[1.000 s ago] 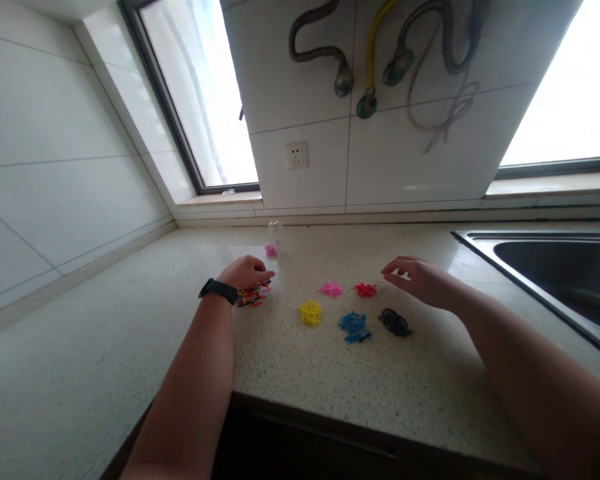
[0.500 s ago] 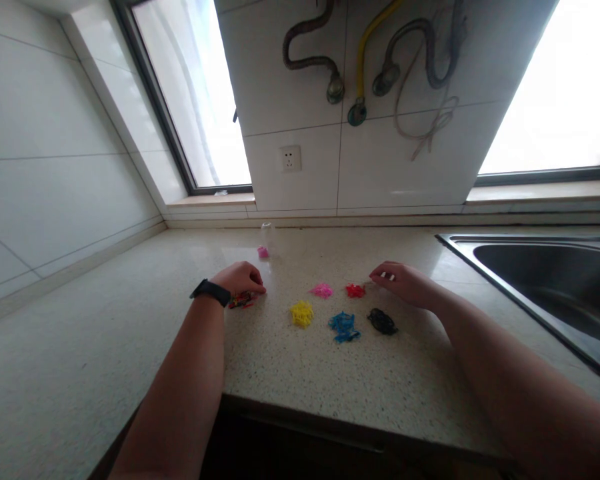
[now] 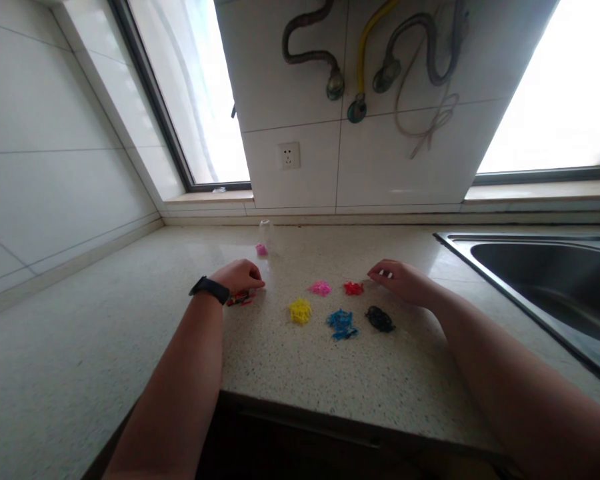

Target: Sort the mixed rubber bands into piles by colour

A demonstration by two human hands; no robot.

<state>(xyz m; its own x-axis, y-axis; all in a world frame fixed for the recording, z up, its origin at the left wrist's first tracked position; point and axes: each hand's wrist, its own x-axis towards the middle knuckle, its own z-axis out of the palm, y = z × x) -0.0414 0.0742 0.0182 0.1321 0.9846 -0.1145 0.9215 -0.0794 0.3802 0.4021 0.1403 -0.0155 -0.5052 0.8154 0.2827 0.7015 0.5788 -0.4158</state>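
My left hand, with a black band on its wrist, is closed in a pinch at a mixed pile of small rubber bands, which it partly hides. My right hand is pinched beside the red rubber bands, thumb and fingertip together. Whatever either pinch holds is too small to make out. Left of the red pile lie pink rubber bands. Nearer me are heaps of yellow rubber bands, blue rubber bands and black rubber bands.
Behind my left hand a clear container stands by a small pink object. A steel sink is set into the speckled counter on the right. Hoses and a socket are on the tiled wall.
The view has shifted slightly. Both hands keep nearly the same pinched poses and places, and the coloured piles look unchanged.
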